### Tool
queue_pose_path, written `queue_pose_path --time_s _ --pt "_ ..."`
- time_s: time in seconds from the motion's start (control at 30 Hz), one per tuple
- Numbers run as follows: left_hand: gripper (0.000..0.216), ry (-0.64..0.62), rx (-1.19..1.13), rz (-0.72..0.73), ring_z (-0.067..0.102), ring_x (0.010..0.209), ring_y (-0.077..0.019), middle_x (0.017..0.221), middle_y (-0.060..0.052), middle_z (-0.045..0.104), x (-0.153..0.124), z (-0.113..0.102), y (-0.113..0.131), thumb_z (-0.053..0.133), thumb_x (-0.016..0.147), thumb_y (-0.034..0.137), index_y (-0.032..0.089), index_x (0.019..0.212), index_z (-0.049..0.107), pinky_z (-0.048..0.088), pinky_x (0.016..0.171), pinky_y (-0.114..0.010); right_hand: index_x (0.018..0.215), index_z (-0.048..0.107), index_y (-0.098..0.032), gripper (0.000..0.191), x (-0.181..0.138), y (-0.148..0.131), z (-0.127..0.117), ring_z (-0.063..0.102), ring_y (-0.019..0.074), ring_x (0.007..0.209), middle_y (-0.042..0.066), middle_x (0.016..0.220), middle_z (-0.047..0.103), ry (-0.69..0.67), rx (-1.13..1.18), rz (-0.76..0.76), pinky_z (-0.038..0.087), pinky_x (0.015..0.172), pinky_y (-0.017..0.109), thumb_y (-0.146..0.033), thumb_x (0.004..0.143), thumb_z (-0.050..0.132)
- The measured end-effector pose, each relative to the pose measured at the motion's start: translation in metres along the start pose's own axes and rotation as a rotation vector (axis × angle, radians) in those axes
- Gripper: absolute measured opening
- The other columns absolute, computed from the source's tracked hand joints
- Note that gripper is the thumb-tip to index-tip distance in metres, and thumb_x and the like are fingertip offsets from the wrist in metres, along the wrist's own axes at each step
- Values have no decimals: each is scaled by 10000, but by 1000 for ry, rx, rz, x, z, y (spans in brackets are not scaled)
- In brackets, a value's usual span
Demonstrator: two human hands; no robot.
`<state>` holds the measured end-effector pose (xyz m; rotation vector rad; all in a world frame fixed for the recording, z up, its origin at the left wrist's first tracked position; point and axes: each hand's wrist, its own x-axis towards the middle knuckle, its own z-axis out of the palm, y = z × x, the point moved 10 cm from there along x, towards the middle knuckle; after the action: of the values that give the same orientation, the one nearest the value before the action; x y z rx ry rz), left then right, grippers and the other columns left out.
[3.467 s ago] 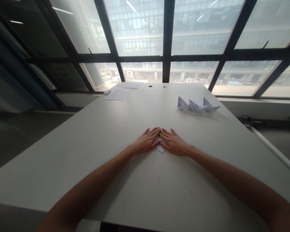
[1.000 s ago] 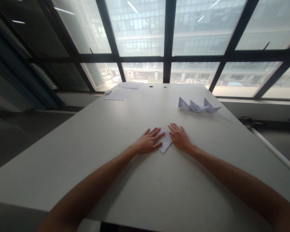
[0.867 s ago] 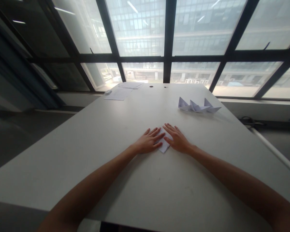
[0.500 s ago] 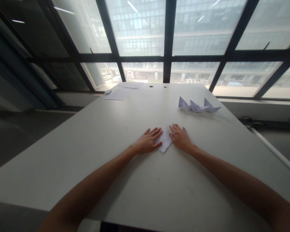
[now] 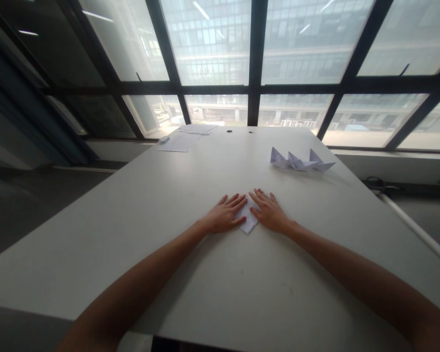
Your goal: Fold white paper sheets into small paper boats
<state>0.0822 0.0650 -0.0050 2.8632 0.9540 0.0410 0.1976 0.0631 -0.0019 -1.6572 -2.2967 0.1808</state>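
A small folded piece of white paper (image 5: pixel 248 221) lies flat on the grey table (image 5: pixel 212 274) in the middle of the view. My left hand (image 5: pixel 225 213) rests flat on its left part, fingers stretched out and pointing away from me. My right hand (image 5: pixel 269 211) lies flat on the paper's right edge, fingers spread and straight. Both hands press the paper down, and most of the sheet is hidden beneath them.
Three folded paper boats (image 5: pixel 301 160) stand in a row at the table's far right. Loose sheets of paper (image 5: pixel 185 139) and a small white object (image 5: pixel 163 140) lie at the far left edge. Large windows rise behind the table.
My right hand has slid left and right over the paper's right side and now sits closer to my left hand. The left hand has stayed in place.
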Motion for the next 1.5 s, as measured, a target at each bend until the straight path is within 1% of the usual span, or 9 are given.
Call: queue_pose_path --time_s 0.17,0.3,0.43,0.7,0.83,1.0,1.17,1.33,1.5 --pt "747 1 5 -4 91 1517 -245 1639 -64 120 0 -1 0 200 983 651 220 1585 98 39 1210 -427 1498 370 -123 536 3 29 -5 249 293 1476 167 1572 334 68 -2 177 192 1166 570 -278 985 360" --pt "734 4 5 3 84 1518 -244 1640 -60 112 0 -1 0 209 987 642 231 1585 92 36 1208 -434 1496 378 -132 530 4 12 -13 245 243 1482 144 1577 334 124 85 31 188 1191 486 -310 997 366" --pt "732 17 -3 14 59 1520 -246 1642 -42 96 0 0 0 220 990 635 243 1586 59 30 1208 -436 1533 307 -160 637 0 -10 -6 198 252 1496 139 1595 292 44 106 -111 154 1195 509 -399 963 460" --pt "752 33 -25 -28 78 1517 -259 1638 -65 130 2 0 -4 229 989 633 205 1587 71 66 1211 -443 1534 308 -158 646 1 -7 1 185 273 1498 151 1598 279 -13 66 -65 154 1185 535 -423 963 453" --pt "618 67 -25 -110 90 1516 -255 1630 -75 176 4 1 -13 188 1036 488 186 1576 171 91 1208 -483 1502 380 -184 578 1 -9 1 197 276 1494 152 1593 293 -24 46 -75 160 1177 544 -423 980 439" --pt "574 139 -58 -184 143 1509 -259 1616 -97 239 4 -4 -24 299 1031 412 199 1559 228 150 1196 -516 1448 466 -208 507 2 -3 1 213 291 1488 156 1581 321 -13 10 -17 175 1165 555 -410 984 452" --pt "533 248 -130 -5 301 1449 -246 1535 -80 412 1 -23 -7 415 1006 471 253 1492 394 238 1182 -461 1425 493 -203 473 3 12 -2 257 327 1468 172 1555 365 28 -29 96 188 1152 582 -363 983 441" --pt "567 289 -72 104 508 1193 -269 1251 -89 585 -3 -28 3 657 835 590 297 1319 617 398 1055 -418 1398 516 -193 462 2 13 -5 284 336 1455 182 1543 380 60 -30 112 218 1144 572 -363 972 461" --pt "548 305 -69 120 560 1066 -231 1155 -74 639 -2 -31 0 655 862 539 287 1344 590 429 977 -367 1354 546 -179 442 2 13 -9 345 333 1419 167 1491 461 124 41 77 240 1123 600 -327 938 519"
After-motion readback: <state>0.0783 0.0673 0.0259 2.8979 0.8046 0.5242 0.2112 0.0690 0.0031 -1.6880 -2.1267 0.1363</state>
